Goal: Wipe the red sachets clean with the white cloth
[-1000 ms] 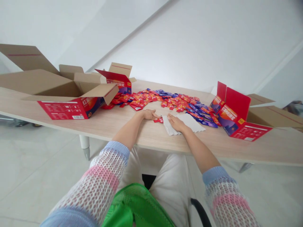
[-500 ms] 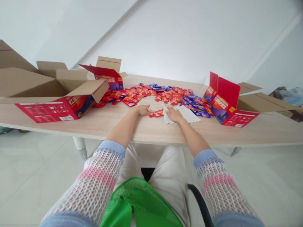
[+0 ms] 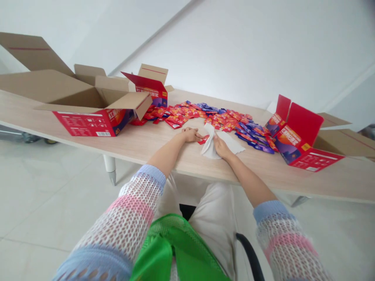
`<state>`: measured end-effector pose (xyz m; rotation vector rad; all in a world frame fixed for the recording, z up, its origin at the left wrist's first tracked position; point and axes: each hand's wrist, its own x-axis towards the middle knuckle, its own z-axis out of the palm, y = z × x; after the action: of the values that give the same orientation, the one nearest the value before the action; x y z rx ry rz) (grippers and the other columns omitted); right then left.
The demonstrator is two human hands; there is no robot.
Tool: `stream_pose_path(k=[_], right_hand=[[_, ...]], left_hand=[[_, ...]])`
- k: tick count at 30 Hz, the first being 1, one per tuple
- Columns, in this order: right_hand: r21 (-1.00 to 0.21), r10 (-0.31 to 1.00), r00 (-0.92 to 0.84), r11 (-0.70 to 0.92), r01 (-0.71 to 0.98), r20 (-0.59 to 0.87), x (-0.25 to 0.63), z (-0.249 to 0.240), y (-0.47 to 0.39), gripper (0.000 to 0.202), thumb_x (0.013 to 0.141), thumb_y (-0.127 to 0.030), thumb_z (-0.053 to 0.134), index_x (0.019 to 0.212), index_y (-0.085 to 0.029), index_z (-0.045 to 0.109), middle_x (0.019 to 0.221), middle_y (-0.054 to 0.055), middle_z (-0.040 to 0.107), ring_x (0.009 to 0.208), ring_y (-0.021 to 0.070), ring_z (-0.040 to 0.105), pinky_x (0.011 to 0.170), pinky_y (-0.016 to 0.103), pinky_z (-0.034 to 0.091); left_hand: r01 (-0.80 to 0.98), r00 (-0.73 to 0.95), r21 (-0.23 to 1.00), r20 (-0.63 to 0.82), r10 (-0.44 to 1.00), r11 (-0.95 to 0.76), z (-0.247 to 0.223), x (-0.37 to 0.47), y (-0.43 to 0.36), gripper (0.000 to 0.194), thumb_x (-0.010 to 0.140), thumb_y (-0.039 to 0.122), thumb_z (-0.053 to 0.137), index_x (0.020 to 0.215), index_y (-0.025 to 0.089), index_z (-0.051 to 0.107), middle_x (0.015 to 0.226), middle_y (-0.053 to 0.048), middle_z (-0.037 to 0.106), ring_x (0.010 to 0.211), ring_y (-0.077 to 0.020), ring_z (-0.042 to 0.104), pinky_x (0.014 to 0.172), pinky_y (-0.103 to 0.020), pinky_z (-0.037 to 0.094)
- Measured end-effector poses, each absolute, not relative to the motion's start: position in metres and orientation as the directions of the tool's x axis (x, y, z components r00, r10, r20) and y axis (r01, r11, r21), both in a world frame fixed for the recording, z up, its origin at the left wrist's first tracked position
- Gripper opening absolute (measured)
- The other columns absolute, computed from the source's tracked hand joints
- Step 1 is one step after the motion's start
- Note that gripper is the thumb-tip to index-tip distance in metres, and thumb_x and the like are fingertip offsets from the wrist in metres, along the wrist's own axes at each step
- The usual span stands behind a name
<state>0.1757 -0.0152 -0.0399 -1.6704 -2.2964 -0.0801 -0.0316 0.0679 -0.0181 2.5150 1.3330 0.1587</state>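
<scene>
My left hand (image 3: 191, 135) is at the near middle of the table, its fingers closed on the left end of a red sachet (image 3: 203, 139). Most of that sachet is covered by fingers and by a white cloth (image 3: 208, 147). The cloth is gripped by my right hand (image 3: 222, 147), with its left part lifted into a fold beside the sachet. Its right part lies flat on the tabletop. Just beyond both hands spreads a pile of red-orange sachets (image 3: 231, 120), mixed with purple-blue sachets (image 3: 249, 130).
A large open red carton (image 3: 88, 124) stands at the left, flaps out. Behind it is a smaller open red box (image 3: 150, 91). Another open red box (image 3: 297, 142) is at the right. The wooden table (image 3: 140, 146) meets a white wall behind.
My right hand has gone from lying flat on the cloth to gripping it and raising its left part. My left fingers have curled in at the sachet. The view has shifted slightly.
</scene>
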Motion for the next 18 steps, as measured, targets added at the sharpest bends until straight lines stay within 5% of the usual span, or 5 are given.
stream_pose_path(k=[6, 12, 18], right_hand=[[-0.113, 0.933, -0.338, 0.351, 0.929, 0.122, 0.17, -0.042, -0.008, 0.07, 0.097, -0.053, 0.029, 0.155, -0.016, 0.02, 0.161, 0.01, 0.019, 0.148, 0.0268, 0.016, 0.118, 0.053, 0.015], [-0.156, 0.965, -0.252, 0.26, 0.953, 0.07, 0.188, -0.041, 0.001, 0.073, 0.096, -0.059, 0.03, 0.155, -0.018, 0.019, 0.162, 0.007, 0.013, 0.149, 0.0305, 0.011, 0.114, 0.061, 0.019], [-0.201, 0.982, -0.178, 0.187, 0.962, 0.062, 0.205, -0.039, 0.012, 0.053, 0.101, -0.04, 0.021, 0.152, -0.027, 0.032, 0.16, 0.0, 0.023, 0.147, 0.0307, 0.019, 0.113, 0.061, 0.023]], left_hand=[[0.779, 0.589, 0.303, -0.055, 0.806, -0.549, -0.015, -0.035, 0.074, 0.07, 0.071, 0.051, 0.07, 0.137, 0.036, 0.053, 0.151, -0.001, 0.043, 0.137, -0.033, 0.037, 0.112, -0.046, 0.028], [0.75, 0.627, 0.319, -0.062, 0.777, -0.579, -0.014, -0.038, 0.076, 0.061, 0.069, 0.058, 0.069, 0.127, 0.043, 0.061, 0.15, 0.011, 0.044, 0.138, -0.0319, 0.036, 0.115, -0.041, 0.026], [0.733, 0.652, 0.328, -0.087, 0.753, -0.596, -0.013, -0.039, 0.08, 0.063, 0.072, 0.064, 0.067, 0.129, 0.039, 0.061, 0.153, 0.007, 0.04, 0.14, -0.0305, 0.035, 0.117, -0.037, 0.022]])
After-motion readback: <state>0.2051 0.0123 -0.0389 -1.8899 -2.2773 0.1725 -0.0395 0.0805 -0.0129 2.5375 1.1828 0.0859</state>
